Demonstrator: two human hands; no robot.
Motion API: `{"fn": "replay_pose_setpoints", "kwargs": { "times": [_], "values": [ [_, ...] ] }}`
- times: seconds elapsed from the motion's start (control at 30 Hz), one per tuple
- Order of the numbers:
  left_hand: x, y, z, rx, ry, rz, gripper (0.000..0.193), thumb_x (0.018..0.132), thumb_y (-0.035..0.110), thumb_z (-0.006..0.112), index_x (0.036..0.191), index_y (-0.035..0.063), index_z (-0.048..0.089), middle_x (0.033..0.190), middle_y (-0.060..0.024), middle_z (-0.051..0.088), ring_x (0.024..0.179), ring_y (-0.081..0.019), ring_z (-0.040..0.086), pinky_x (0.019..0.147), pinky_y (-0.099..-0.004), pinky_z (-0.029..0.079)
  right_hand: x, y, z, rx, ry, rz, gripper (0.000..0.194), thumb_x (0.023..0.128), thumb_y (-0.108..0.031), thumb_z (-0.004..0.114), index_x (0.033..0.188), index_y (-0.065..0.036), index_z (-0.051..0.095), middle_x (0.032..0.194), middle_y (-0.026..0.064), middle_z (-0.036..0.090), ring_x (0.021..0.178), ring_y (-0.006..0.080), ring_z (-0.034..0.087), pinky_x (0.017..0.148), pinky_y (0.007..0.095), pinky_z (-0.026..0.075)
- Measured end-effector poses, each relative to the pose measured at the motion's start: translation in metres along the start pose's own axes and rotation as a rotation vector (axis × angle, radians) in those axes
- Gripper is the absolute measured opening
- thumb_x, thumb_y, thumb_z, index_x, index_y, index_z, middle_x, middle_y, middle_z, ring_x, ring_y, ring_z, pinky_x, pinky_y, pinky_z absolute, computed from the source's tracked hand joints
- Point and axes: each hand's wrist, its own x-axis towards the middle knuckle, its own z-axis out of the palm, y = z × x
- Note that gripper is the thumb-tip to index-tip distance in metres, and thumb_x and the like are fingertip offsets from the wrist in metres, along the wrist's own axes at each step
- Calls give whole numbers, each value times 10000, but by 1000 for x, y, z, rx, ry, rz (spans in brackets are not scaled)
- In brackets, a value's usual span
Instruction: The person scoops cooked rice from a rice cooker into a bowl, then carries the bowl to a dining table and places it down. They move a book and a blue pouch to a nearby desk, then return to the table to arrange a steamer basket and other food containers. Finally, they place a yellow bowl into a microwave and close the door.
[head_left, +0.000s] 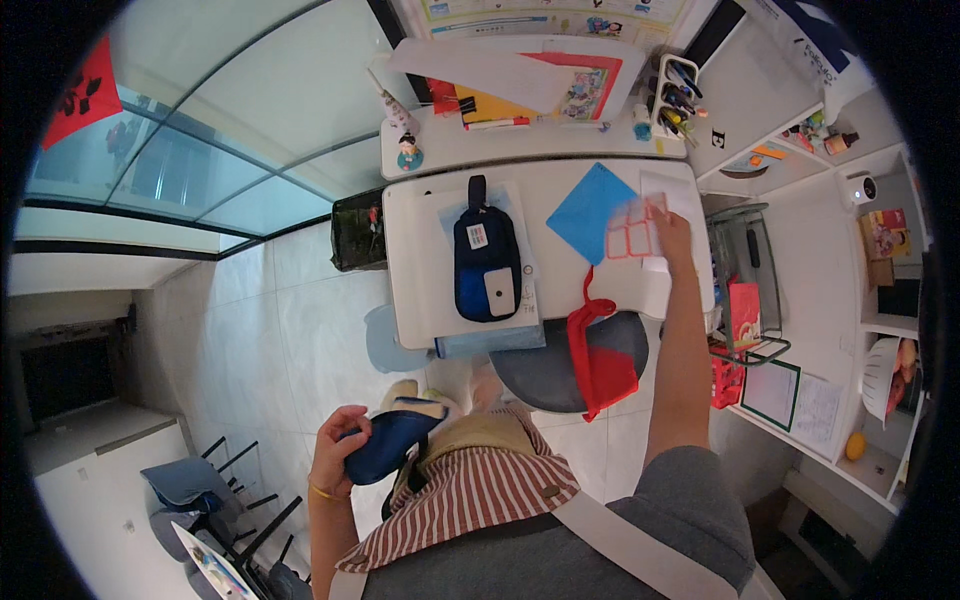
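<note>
My left hand (336, 444) grips a dark blue pouch (391, 445) low in front of my body, left of the striped apron (472, 487). Pale material shows at the pouch's far edge. Over the right side of the white desk (420, 255), my right hand (675, 236) holds a thin, see-through item with a pink-red grid (630, 234), blurred by motion. It partly overlaps a blue square sheet or folder (583, 214). A navy sling bag (486, 255) with a white patch rests left of these, on top of a transparent file folder (529, 259).
A dark stool (517, 367) bearing a red cloth item (604, 375) stands at the desk's front. Behind rises a shelf with papers and a pen organizer (675, 97). A metal-framed rack (757, 285) flanks the desk's right; a dark bin (358, 232), its left.
</note>
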Motion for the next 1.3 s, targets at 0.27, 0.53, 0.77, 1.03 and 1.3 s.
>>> {"fn": "replay_pose_setpoints", "kwargs": {
  "times": [0.27,0.53,0.77,1.03,1.3],
  "values": [
    [23,-7,46,-171,-127,58,190,777,40,570,964,35,534,887,-49,543,849,-136,518,785,-238,424,-41,-4,87,-65,135,12,596,822,-506,535,1032,51,560,1031,237,585,999,353,550,861,406,419],
    [55,1,50,-571,-273,108,268,855,-3,444,1110,24,520,1127,-143,556,1113,-223,486,957,-328,396,-282,-152,111,703,-1396,62,559,889,-488,391,1228,-54,485,1136,64,561,1021,149,511,895,290,384],
    [45,34,12,-106,-41,589,251,861,-41,378,1071,-15,513,1180,-162,541,1076,-185,513,956,-290,373,-314,-199,101,497,-958,106,295,843,-203,617,1066,-13,586,919,22,616,810,80,554,733,230,463],
    [-8,12,-50,78,-149,692,338,769,-107,516,1088,5,513,1219,-157,508,1107,-196,494,914,-286,412,-388,-243,71,548,-960,-223,421,744,-195,719,1079,1,556,972,51,607,866,103,543,778,264,451],
    [-82,-40,-98,-45,-392,314,654,664,-161,572,1259,30,379,1264,-136,445,1137,-194,461,902,-285,433,-502,-232,105,670,-1201,-73,275,828,-124,611,1080,-24,563,938,27,609,842,102,542,765,264,447]
  ]
}}
